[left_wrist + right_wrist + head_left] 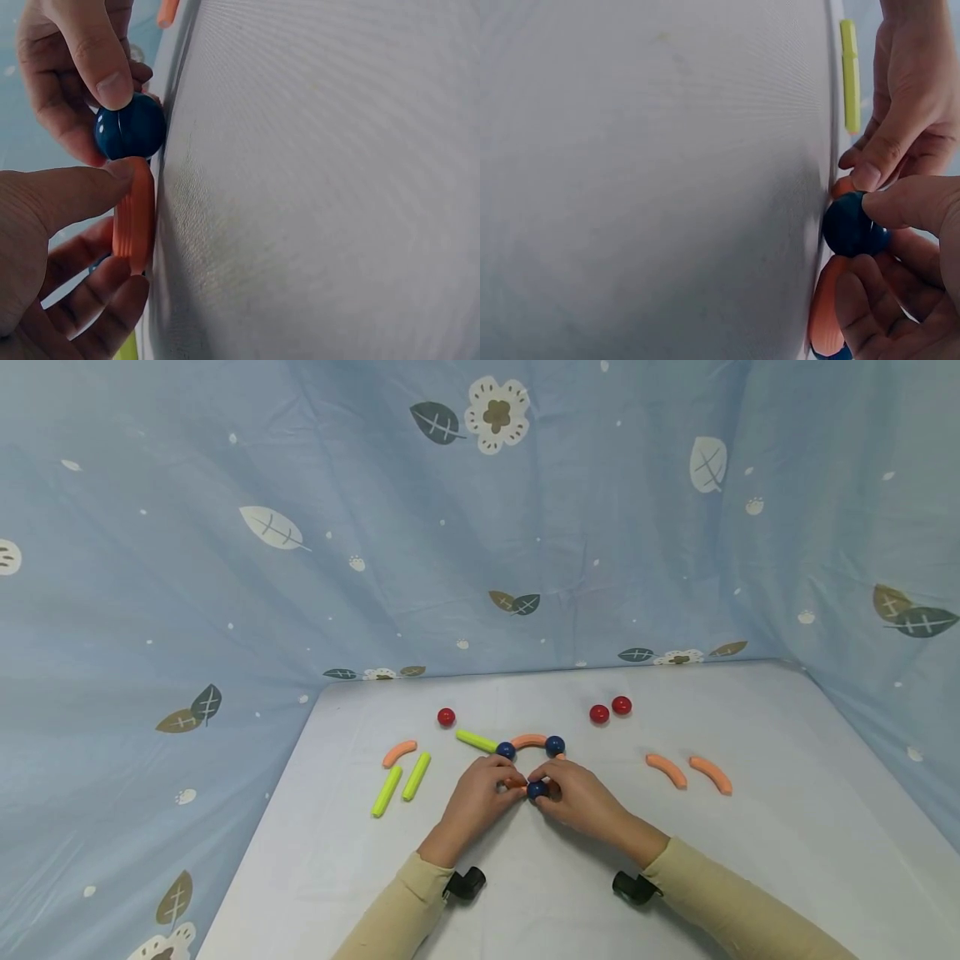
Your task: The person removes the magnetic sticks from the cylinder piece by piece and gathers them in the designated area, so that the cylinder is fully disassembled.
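My left hand [478,795] pinches a curved orange stick [136,217] between thumb and fingers. One end of that stick meets a dark blue ball [536,790], which my right hand [583,799] holds between thumb and fingertips. In the right wrist view another orange curved piece [826,307] sits against the ball's other side, partly behind the fingers. Just beyond the hands, two more blue balls, a left one [506,751] and a right one [555,746], are joined by an orange arc [530,741]. A yellow-green straight stick [476,742] runs outward from the left ball.
Left of the hands lie two yellow-green sticks [387,792] and an orange curved stick [400,753]. One red ball [446,717] is at the back left, two red balls [599,714] at the back right. Two orange curved sticks [667,772] lie to the right on the white table [555,902].
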A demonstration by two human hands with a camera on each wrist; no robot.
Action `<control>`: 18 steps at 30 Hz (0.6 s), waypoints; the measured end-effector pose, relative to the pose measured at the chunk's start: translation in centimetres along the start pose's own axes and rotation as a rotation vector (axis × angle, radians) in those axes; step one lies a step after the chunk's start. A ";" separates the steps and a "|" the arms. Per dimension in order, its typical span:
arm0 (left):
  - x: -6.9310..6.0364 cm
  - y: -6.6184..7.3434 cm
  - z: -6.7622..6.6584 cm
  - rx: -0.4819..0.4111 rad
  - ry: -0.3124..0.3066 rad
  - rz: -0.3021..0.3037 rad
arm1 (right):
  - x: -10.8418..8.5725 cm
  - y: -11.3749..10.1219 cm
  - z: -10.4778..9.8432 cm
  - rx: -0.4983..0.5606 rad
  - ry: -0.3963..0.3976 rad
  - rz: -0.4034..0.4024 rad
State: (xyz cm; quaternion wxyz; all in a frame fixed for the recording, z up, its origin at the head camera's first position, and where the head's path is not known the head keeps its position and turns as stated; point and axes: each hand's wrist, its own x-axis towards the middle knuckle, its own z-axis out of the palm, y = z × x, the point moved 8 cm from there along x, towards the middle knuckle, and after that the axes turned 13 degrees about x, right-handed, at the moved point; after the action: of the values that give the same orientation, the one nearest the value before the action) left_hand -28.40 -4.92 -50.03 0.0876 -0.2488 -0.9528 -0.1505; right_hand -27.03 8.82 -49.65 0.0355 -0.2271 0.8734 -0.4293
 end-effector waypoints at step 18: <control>-0.2 -0.2 -0.3 -0.011 -0.031 -0.052 | -0.1 1.0 -0.7 -0.024 -0.035 0.043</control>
State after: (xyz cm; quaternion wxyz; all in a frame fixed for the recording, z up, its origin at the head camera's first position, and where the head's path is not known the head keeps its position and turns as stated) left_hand -28.31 -5.31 -49.88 0.0674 -0.2268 -0.9593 -0.1539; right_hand -27.47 9.94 -49.99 0.0573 -0.2165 0.8824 -0.4138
